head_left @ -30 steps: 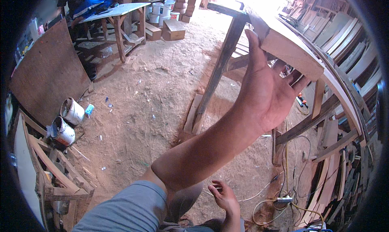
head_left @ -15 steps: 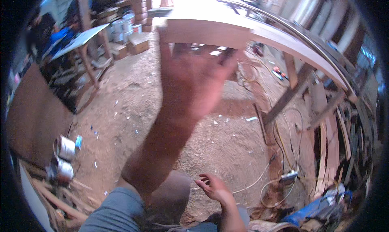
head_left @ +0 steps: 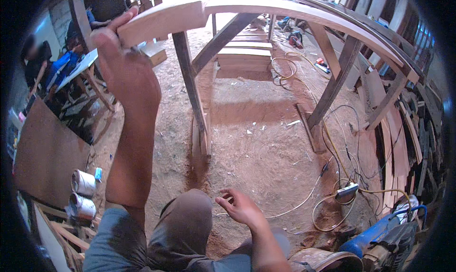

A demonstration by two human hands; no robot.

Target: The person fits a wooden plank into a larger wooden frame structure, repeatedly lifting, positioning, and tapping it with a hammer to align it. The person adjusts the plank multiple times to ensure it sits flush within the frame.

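Note:
My left hand (head_left: 130,70) is raised at the upper left, wrapped round the free end of a pale wooden board (head_left: 166,23). One finger lies along the board's top edge; part of the grip is hidden. The board slants upward to the right and meets a long wooden workbench (head_left: 304,13) on dark angled legs. My right hand (head_left: 240,206) hangs low near my knee, above the dirt floor. Its fingers are loosely curved with a gap to the thumb, and nothing shows in them.
Stacked boards (head_left: 244,58) lie under the bench. Yellow and white cables run to a power strip (head_left: 346,190) at right. A blue cylinder (head_left: 365,239) and a bucket (head_left: 327,261) are at lower right. White cans (head_left: 83,182) stand left; people work beyond a table (head_left: 88,60).
My left hand has moved left from in front of the board to its end and taken hold. The board's end now sits farther left and tilted. The right hand stays low, nearly unchanged.

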